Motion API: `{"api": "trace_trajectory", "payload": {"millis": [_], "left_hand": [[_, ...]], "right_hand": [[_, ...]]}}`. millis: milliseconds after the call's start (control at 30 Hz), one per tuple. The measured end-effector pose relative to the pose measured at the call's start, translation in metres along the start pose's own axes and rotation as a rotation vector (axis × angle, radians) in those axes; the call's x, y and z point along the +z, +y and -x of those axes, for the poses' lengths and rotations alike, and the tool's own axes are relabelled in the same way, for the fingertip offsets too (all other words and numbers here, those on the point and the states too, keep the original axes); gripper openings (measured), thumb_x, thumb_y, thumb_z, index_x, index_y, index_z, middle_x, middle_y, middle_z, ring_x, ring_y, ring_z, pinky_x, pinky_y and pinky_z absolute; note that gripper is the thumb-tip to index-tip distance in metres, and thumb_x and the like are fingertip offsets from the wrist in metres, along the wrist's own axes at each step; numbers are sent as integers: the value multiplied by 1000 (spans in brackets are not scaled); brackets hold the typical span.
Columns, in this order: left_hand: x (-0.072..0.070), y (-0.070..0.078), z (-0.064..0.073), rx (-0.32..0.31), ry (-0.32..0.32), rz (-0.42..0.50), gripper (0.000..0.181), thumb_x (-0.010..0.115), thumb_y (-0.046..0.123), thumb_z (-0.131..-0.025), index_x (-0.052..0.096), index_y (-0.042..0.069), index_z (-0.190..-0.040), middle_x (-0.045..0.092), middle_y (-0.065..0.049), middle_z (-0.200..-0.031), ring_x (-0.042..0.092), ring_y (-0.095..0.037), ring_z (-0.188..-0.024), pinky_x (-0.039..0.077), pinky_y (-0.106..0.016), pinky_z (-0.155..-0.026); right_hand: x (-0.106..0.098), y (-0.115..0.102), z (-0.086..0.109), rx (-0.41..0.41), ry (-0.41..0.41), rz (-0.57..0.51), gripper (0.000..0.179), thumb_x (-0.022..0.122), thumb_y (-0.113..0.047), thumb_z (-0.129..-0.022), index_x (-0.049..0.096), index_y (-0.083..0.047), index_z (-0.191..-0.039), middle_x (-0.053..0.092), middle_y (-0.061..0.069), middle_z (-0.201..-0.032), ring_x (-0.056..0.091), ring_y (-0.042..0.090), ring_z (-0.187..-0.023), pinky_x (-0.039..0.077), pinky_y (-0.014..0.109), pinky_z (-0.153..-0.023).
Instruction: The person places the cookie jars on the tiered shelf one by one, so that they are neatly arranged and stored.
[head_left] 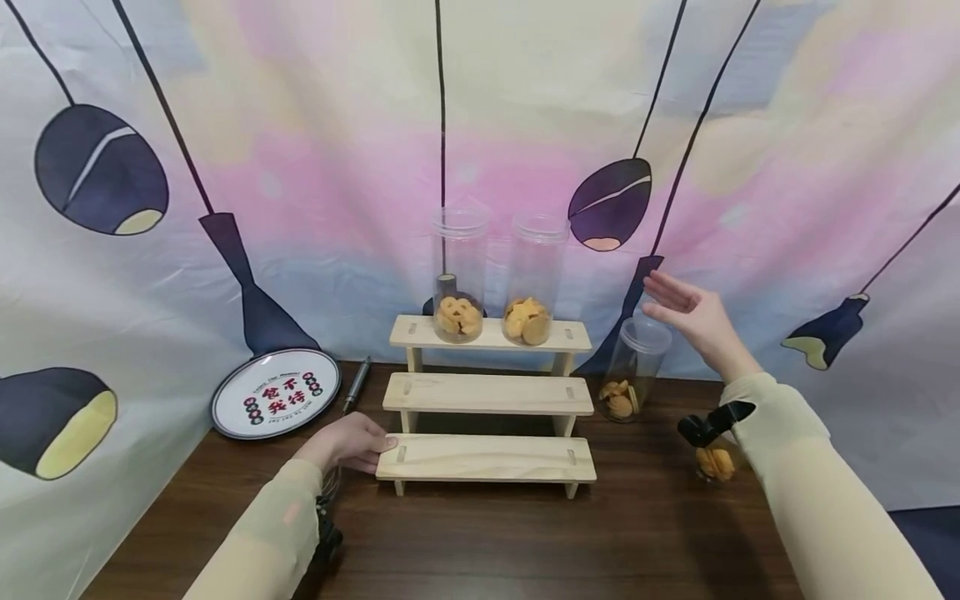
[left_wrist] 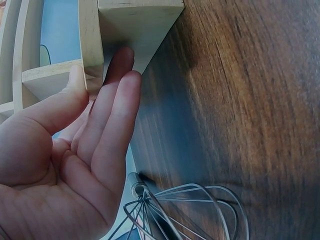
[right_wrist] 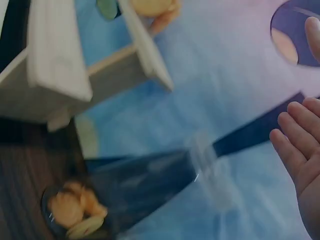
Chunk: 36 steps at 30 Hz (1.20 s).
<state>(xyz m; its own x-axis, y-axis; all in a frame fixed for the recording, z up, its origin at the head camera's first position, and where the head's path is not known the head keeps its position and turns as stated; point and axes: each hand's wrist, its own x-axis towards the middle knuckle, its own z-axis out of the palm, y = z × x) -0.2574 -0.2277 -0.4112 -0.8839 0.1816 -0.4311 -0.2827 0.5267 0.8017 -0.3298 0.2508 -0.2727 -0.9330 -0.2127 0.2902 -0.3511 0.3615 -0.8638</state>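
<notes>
My left hand (head_left: 351, 443) grips the left end of the lowest tier of a three-step wooden stand (head_left: 487, 457). In the left wrist view the thumb lies at the board's edge and the fingers (left_wrist: 127, 95) reach beneath it. Two tall clear jars with cookies in the bottom, one jar (head_left: 459, 279) left and one jar (head_left: 536, 283) right, stand on the top tier. Straight-fingered, my right hand (head_left: 697, 321) hovers just above and right of a third clear cookie jar (head_left: 636, 371), which stands on the table beside the stand. Nothing is between its fingers.
A white plate (head_left: 276, 393) with red characters leans at the back left, beside a whisk (head_left: 356, 387). Another container of cookies (head_left: 715, 463) is partly hidden by the right wrist's black camera mount. A patterned cloth (head_left: 360, 167) hangs behind the brown table (head_left: 525, 550).
</notes>
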Motion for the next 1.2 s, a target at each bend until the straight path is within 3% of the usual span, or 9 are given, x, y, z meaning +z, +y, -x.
{"api": "trace_trajectory", "payload": {"millis": [333, 600, 1033, 1100, 1200], "left_hand": [[2, -1, -1, 5, -6, 19, 30, 57, 9, -95, 59, -18, -109, 70, -17, -89, 68, -17, -77, 59, -35, -71], [1, 0, 0, -15, 4, 28, 30, 57, 9, -95, 59, -17, -109, 70, -16, -88, 67, -16, -75, 59, -34, -71], [1, 0, 0, -20, 7, 1, 31, 57, 10, -95, 59, -17, -111, 70, -15, -88, 67, -16, -76, 59, -35, -72], [1, 0, 0, -19, 5, 0, 31, 57, 10, -95, 59, -17, -110, 70, -14, -87, 67, -17, -76, 59, -35, -72], [1, -1, -1, -20, 4, 0, 30, 57, 9, -95, 59, -17, -110, 70, -12, -86, 67, -17, -76, 59, -35, -72]], "right_hand": [[-17, 35, 20, 50, 42, 101, 68, 63, -29, -92, 31, -9, -148, 39, 13, -147, 45, 11, -130, 42, 5, -89], [-21, 59, 27, 97, 24, 164, 70, 62, -32, -93, 28, -7, -149, 30, 20, -150, 35, 35, -135, 40, 2, -85], [-17, 86, 25, 146, -25, 176, 74, 60, -34, -94, 22, -7, -150, 26, 19, -152, 28, 34, -138, 39, 4, -92], [-16, 90, 25, 159, -32, 171, 73, 60, -34, -94, 21, -7, -151, 26, 20, -152, 28, 35, -138, 40, 13, -100], [-13, 93, 23, 173, -31, 167, 74, 60, -34, -94, 21, -7, -151, 26, 23, -151, 28, 39, -137, 36, 38, -109]]}}
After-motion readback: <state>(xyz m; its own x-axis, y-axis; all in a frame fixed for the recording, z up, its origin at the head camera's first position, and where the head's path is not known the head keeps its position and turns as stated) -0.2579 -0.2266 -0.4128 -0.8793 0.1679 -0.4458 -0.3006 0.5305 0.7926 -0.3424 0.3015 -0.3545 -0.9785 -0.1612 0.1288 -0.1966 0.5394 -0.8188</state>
